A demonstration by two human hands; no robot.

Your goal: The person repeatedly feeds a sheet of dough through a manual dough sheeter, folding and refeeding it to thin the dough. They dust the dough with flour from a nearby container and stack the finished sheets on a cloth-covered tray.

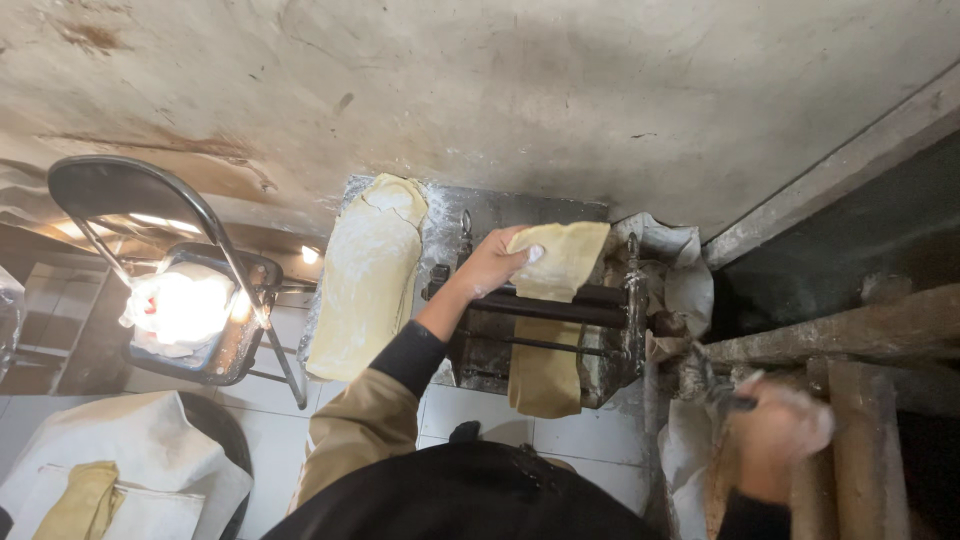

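Note:
My left hand point(492, 262) rests on a pale yellow dough sheet point(560, 262) where it lies over the top of a metal roller machine point(545, 315). The sheet passes between the dark rollers and hangs out below point(545, 380). My right hand point(775, 435), dusted with flour, is shut on the machine's crank handle point(728, 398) at the right side. A long folded slab of dough point(368, 275) lies on the metal tray point(450, 215) to the left of the rollers.
A folding metal chair point(170, 270) with a white bundle on its seat stands at the left. A cloth-covered tub point(130, 470) with a yellow dough piece point(85, 500) sits lower left. Rusty metal beams point(860, 340) run at the right. A stained wall point(500, 90) rises behind.

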